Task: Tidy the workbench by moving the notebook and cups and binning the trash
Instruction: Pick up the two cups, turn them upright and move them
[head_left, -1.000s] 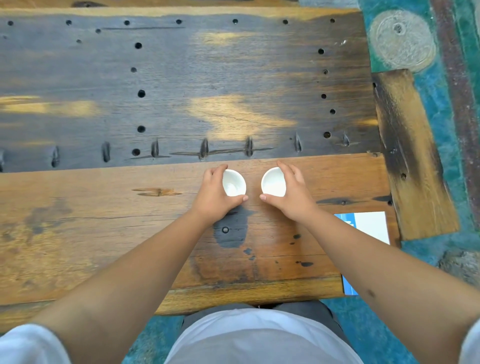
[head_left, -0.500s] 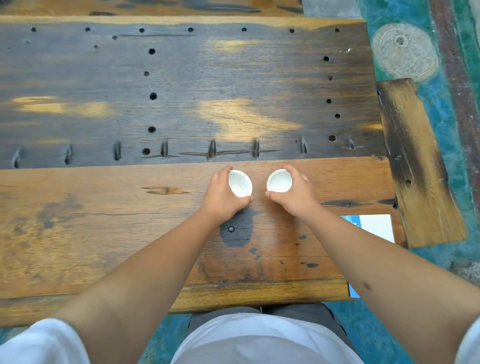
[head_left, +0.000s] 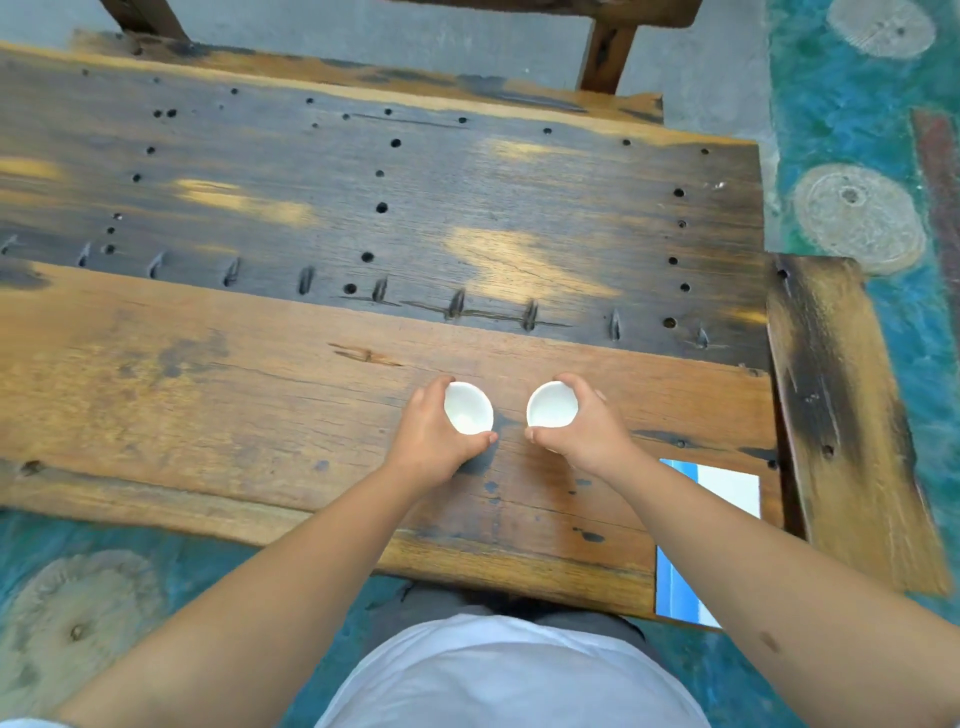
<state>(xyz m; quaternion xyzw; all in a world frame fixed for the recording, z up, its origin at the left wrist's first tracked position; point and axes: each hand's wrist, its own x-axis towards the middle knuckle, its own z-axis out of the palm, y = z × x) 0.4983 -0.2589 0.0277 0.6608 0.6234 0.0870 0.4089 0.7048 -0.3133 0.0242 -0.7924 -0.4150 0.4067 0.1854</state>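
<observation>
Two small white cups stand side by side on the near plank of the wooden workbench (head_left: 208, 395). My left hand (head_left: 428, 441) is wrapped around the left cup (head_left: 467, 408), thumb and fingers on its sides. My right hand (head_left: 584, 434) grips the right cup (head_left: 550, 405) the same way. Both cups look empty. A blue-and-white notebook (head_left: 722, 488) lies at the bench's near right corner, partly hidden under my right forearm.
The far plank (head_left: 415, 197) is dark, with several drilled holes and notches. A separate wooden board (head_left: 841, 415) adjoins the bench's right end. A wooden frame stands beyond the far edge. The floor is teal with round grey patches (head_left: 860, 218).
Both hands keep their grip on the cups. The view has tilted up and turned, showing more of the far edge and floor; the cups sit lower right in frame.
</observation>
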